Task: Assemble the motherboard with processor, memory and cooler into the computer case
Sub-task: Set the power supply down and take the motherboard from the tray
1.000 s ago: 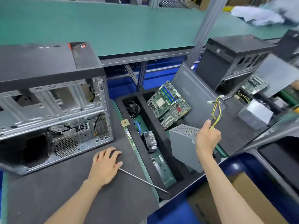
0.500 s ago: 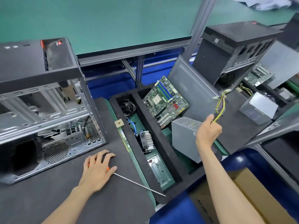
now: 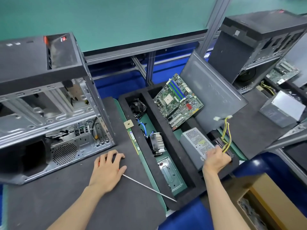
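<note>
I note my right hand (image 3: 216,159) grasping the yellow cables (image 3: 226,138) of the power supply (image 3: 196,143) beneath it, my left hand (image 3: 108,168) flat over the screwdriver (image 3: 149,186), the motherboard (image 3: 178,102) beyond the right hand; I judge a lift by the box safer than by cables.

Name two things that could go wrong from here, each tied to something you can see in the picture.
1. The right hand grips the cables of the power supply; pulling by them could strain the wires.
2. The screwdriver under the left hand points at the tray; a nudge might push its tip in.
</note>
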